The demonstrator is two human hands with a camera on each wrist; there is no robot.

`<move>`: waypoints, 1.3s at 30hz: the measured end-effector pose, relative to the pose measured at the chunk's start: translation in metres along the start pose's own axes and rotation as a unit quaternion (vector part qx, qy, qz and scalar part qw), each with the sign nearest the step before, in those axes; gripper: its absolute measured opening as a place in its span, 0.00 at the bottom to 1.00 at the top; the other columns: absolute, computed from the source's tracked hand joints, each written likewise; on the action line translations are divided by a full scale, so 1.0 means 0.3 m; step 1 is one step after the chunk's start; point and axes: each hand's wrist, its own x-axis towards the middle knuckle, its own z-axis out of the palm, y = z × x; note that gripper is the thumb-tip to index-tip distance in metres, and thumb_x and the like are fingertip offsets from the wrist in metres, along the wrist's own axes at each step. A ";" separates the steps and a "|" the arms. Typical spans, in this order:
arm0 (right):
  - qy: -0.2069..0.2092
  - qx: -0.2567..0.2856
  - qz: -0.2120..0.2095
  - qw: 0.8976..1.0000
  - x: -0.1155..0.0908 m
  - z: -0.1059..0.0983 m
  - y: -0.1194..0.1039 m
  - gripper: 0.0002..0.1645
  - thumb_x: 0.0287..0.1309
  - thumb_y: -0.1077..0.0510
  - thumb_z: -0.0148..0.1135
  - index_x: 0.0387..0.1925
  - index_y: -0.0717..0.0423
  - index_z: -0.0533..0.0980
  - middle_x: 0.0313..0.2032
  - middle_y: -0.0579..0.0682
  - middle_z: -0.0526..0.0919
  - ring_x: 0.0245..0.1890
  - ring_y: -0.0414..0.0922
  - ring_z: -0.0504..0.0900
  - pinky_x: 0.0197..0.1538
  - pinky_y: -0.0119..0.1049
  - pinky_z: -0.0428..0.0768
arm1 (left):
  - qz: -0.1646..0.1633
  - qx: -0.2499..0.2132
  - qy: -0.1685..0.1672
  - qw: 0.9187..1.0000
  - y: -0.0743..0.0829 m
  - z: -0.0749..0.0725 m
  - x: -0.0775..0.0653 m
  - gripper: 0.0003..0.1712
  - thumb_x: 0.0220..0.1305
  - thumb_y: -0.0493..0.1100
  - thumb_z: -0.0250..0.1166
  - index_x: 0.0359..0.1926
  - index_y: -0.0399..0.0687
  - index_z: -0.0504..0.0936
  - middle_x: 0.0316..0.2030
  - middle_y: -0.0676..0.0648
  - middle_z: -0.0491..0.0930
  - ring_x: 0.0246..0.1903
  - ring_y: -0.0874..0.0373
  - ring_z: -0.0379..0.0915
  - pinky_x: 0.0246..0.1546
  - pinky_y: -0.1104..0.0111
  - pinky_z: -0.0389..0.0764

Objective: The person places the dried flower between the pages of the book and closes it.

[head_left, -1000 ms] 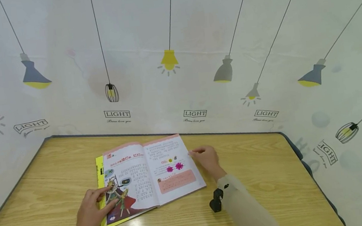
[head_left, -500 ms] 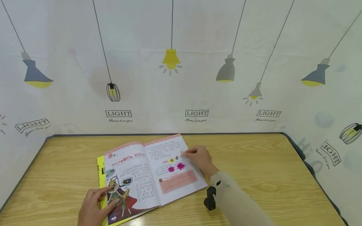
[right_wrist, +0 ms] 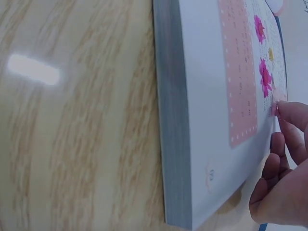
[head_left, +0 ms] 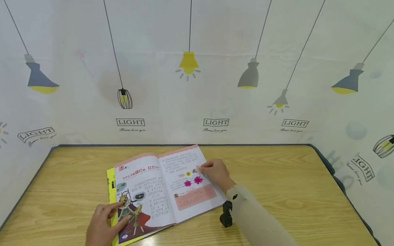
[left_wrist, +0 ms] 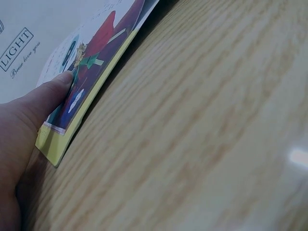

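An open book (head_left: 158, 211) lies on the wooden table, with a yellow cover edge (head_left: 112, 196) showing at its left. My left hand (head_left: 102, 231) rests on the left page, thumb and index finger spread over the picture; its thumb lies on the page in the left wrist view. Over the right page, my right hand (head_left: 218, 173) pinches a small pale pink piece (right_wrist: 275, 110) between thumb and index finger, close to the paper. Beside the fingertips are two magenta flowers (head_left: 198, 180), a small yellow flower (head_left: 188, 173) and a pink shape (head_left: 182, 175).
The table (head_left: 292, 209) reaches back to a pale wall covering (head_left: 155, 71) printed with hanging lamps. A small black device (head_left: 226, 214) is worn at the right wrist, below the beige sleeve (head_left: 261, 220).
My right hand has moved left from the book's right edge to above the right page, near the flowers, with the pink piece. The left hand has stayed on the left page.
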 end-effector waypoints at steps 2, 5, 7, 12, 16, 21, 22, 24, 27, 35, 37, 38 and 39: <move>0.004 0.003 0.001 1.000 0.003 0.005 0.001 0.08 0.53 0.52 0.65 0.29 0.53 0.81 0.32 0.47 0.79 0.36 0.45 0.74 0.43 0.41 0.70 | 0.001 0.000 0.001 1.000 0.001 0.000 0.000 0.29 0.45 0.53 0.73 0.48 0.45 0.80 0.35 0.49 0.67 0.33 0.58 0.63 0.33 0.63 0.66; 0.008 0.007 0.002 1.000 0.007 0.011 0.004 0.08 0.53 0.52 0.65 0.29 0.53 0.81 0.32 0.48 0.79 0.35 0.45 0.74 0.42 0.40 0.71 | 0.002 -0.001 0.003 1.000 0.002 0.001 0.000 0.28 0.45 0.53 0.73 0.48 0.46 0.80 0.35 0.48 0.67 0.33 0.58 0.64 0.33 0.62 0.67; 0.011 0.009 0.000 1.000 0.008 0.013 0.005 0.08 0.52 0.52 0.66 0.30 0.53 0.81 0.32 0.48 0.79 0.35 0.45 0.74 0.42 0.39 0.71 | 0.001 0.001 0.001 1.000 0.003 0.002 -0.001 0.29 0.45 0.53 0.73 0.48 0.46 0.80 0.35 0.49 0.67 0.33 0.59 0.63 0.33 0.63 0.67; 0.017 0.008 -0.006 1.000 0.005 0.015 0.004 0.09 0.52 0.53 0.66 0.31 0.54 0.81 0.32 0.48 0.79 0.34 0.45 0.74 0.41 0.39 0.71 | -0.001 0.006 -0.002 1.000 -0.001 0.003 -0.002 0.29 0.45 0.53 0.73 0.48 0.47 0.80 0.35 0.50 0.67 0.33 0.60 0.62 0.32 0.64 0.66; 0.013 0.012 -0.005 1.000 0.008 0.010 0.005 0.08 0.53 0.54 0.65 0.32 0.54 0.80 0.33 0.49 0.79 0.36 0.46 0.74 0.41 0.39 0.72 | -0.004 0.008 -0.004 1.000 -0.003 0.003 -0.001 0.29 0.45 0.54 0.73 0.48 0.47 0.80 0.35 0.50 0.66 0.33 0.60 0.62 0.32 0.64 0.66; 0.008 0.028 -0.011 1.000 0.023 -0.007 0.006 0.07 0.53 0.59 0.64 0.35 0.57 0.80 0.35 0.51 0.78 0.37 0.47 0.74 0.41 0.38 0.74 | -0.008 0.010 -0.007 1.000 -0.004 0.001 0.001 0.30 0.46 0.55 0.72 0.49 0.46 0.80 0.35 0.49 0.66 0.33 0.58 0.63 0.33 0.63 0.66; 0.004 0.031 -0.016 0.999 0.026 -0.012 0.006 0.08 0.53 0.60 0.64 0.36 0.58 0.80 0.35 0.52 0.77 0.37 0.47 0.74 0.40 0.37 0.74 | -0.008 0.011 -0.007 1.000 -0.004 0.000 0.001 0.30 0.46 0.55 0.72 0.49 0.46 0.80 0.35 0.49 0.66 0.33 0.58 0.63 0.33 0.63 0.66; -0.008 0.037 -0.023 0.999 0.034 -0.023 0.012 0.09 0.53 0.61 0.63 0.37 0.59 0.80 0.35 0.53 0.77 0.36 0.47 0.73 0.38 0.36 0.73 | -0.008 0.011 -0.007 1.000 -0.004 0.000 0.001 0.30 0.45 0.55 0.72 0.49 0.46 0.80 0.35 0.49 0.66 0.33 0.59 0.62 0.33 0.64 0.66; -0.041 0.039 -0.046 0.997 0.048 -0.040 0.033 0.11 0.54 0.61 0.62 0.40 0.59 0.79 0.37 0.52 0.76 0.37 0.47 0.72 0.39 0.35 0.72 | -0.005 0.011 -0.005 1.000 -0.005 0.002 0.001 0.29 0.45 0.55 0.72 0.48 0.47 0.80 0.35 0.50 0.67 0.33 0.60 0.62 0.32 0.64 0.66; -0.096 0.014 -0.099 0.990 0.079 -0.078 0.076 0.15 0.55 0.61 0.62 0.46 0.56 0.78 0.43 0.52 0.77 0.44 0.47 0.73 0.48 0.40 0.72 | 0.000 0.012 0.001 1.000 -0.007 0.006 0.000 0.29 0.45 0.53 0.73 0.48 0.47 0.80 0.34 0.50 0.66 0.32 0.59 0.61 0.32 0.65 0.65; -0.101 0.008 -0.099 0.990 0.082 -0.085 0.079 0.16 0.54 0.62 0.62 0.47 0.54 0.78 0.44 0.51 0.77 0.45 0.47 0.73 0.49 0.40 0.72 | -0.002 0.010 -0.001 1.000 -0.004 0.005 -0.001 0.29 0.45 0.53 0.73 0.48 0.46 0.80 0.35 0.50 0.66 0.32 0.59 0.61 0.32 0.65 0.65; -0.103 0.005 -0.102 0.989 0.084 -0.087 0.082 0.17 0.54 0.62 0.62 0.48 0.54 0.78 0.44 0.51 0.77 0.45 0.47 0.72 0.49 0.41 0.71 | -0.003 0.010 -0.002 1.000 -0.003 0.005 -0.001 0.29 0.45 0.53 0.73 0.48 0.46 0.80 0.35 0.50 0.66 0.32 0.59 0.62 0.32 0.65 0.65; -0.104 0.001 -0.104 0.989 0.085 -0.090 0.084 0.17 0.54 0.63 0.62 0.48 0.53 0.78 0.44 0.50 0.77 0.45 0.46 0.72 0.49 0.41 0.71 | -0.004 0.010 -0.003 1.000 -0.002 0.004 -0.001 0.29 0.45 0.54 0.73 0.48 0.46 0.80 0.35 0.49 0.66 0.32 0.59 0.62 0.32 0.64 0.66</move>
